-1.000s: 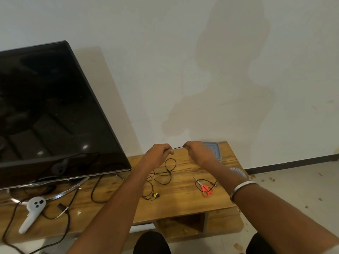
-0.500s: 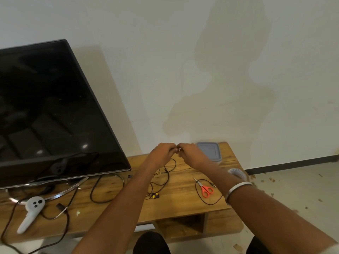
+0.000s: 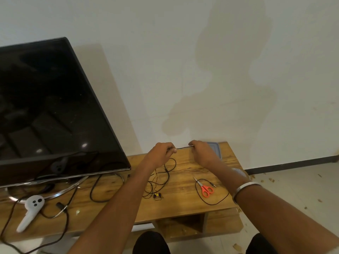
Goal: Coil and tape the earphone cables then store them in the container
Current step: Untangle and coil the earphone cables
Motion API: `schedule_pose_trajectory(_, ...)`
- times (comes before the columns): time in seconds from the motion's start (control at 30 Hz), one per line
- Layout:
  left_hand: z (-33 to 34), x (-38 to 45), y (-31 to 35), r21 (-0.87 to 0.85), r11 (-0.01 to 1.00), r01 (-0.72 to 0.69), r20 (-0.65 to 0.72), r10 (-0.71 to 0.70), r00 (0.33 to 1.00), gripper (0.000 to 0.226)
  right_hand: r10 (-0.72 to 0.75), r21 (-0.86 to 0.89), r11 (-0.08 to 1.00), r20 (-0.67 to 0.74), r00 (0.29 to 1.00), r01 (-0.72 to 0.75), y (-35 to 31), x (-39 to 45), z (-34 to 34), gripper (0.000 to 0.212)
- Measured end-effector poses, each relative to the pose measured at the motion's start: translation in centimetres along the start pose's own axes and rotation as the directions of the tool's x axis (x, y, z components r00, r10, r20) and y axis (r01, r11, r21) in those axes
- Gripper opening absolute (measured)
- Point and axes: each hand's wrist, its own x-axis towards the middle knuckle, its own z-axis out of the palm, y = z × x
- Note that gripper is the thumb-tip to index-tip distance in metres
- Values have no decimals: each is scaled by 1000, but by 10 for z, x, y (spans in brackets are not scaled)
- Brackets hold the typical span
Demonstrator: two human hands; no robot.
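Earphone cable (image 3: 184,147): thin, light, limp, tangle-prone; left hand (image 3: 161,154) and right hand (image 3: 203,153) each pinch-closed on its taut span, slack trailing toward 6 o'clock on counter (image 3: 185,173); best held by pinching.

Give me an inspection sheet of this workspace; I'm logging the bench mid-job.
Surface: wooden TV bench, bare grain visible.
Job's things: earphone cable stretched between both hands; grey-lidded container at the back, partly hidden; tape roll behind the right forearm.
Clutter: red scissors; white controller.
Hands: left hand and right hand pinch the cable.
Cables: loose black loops below the left hand; TV leads.
Surroundings: television; white wall; debris on the floor.
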Motion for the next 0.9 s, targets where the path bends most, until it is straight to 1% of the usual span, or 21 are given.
schedule_pose_trajectory(0.07, 3, 0, 5, 22, 1000, 1, 9, -1, 1000, 23, -81, 76, 994, 65, 995, 76, -9, -2, 0, 35)
schedule_pose_trajectory(0.1, 4, 0, 9, 30, 1000, -4, 15, 3, 1000, 23, -124, 87, 989, 93, 988, 116, -15, -2, 0, 34)
schedule_pose_trajectory(0.13, 4, 0, 13, 35, 999, -11, 18, 11, 1000, 21, -158, 83, 985, 111, 981, 150, -21, -2, 0, 31)
schedule_pose_trajectory(0.2, 5, 1, 16, 35, 999, -20, 17, 19, 1000, 20, -179, 55, 983, 128, 976, 173, -28, 1, 2, 25)
schedule_pose_trajectory(0.23, 4, 1, 17, 24, 1000, -18, 15, 18, 1000, 20, -172, 37, 985, 132, 976, 169, -29, 2, 2, 24)
schedule_pose_trajectory(0.3, 2, 1, 15, 6, 1000, -3, 19, 3, 1000, 20, -153, -1, 988, 134, 979, 155, -28, 2, 1, 31)
schedule_pose_trajectory(0.4, -1, -1, 9, 17, 999, 28, 20, -28, 999, 21, -106, -17, 994, 85, 991, 108, -18, 1, -4, 37)
schedule_pose_trajectory(0.57, 1, -2, 4, 30, 999, 38, 16, -38, 999, 22, -58, -46, 997, 35, 998, 60, -4, 0, -4, 37)
schedule_pose_trajectory(0.63, 3, -1, 7, 33, 999, 31, 1, -31, 1000, 22, -35, -28, 999, 23, 999, 36, -5, -1, -3, 36)
schedule_pose_trajectory(0.7, 3, 0, 10, 27, 999, 30, -12, -29, 999, 21, -40, 41, 998, 39, 998, 39, -6, 0, -2, 35)
schedule_pose_trajectory(0.8, 3, 2, 14, 38, 999, 10, 0, -10, 1000, 20, -154, 162, 978, 122, 981, 133, -16, -4, -4, 44)
schedule_pose_trajectory(0.83, 4, 1, 16, 40, 999, 3, 4, -4, 1000, 20, -193, 176, 970, 133, 972, 168, -20, -5, -4, 44)
schedule_pose_trajectory(0.9, 4, 0, 21, 33, 999, -8, 5, 7, 1000, 19, -231, 176, 962, 117, 966, 208, -28, -5, -4, 35)
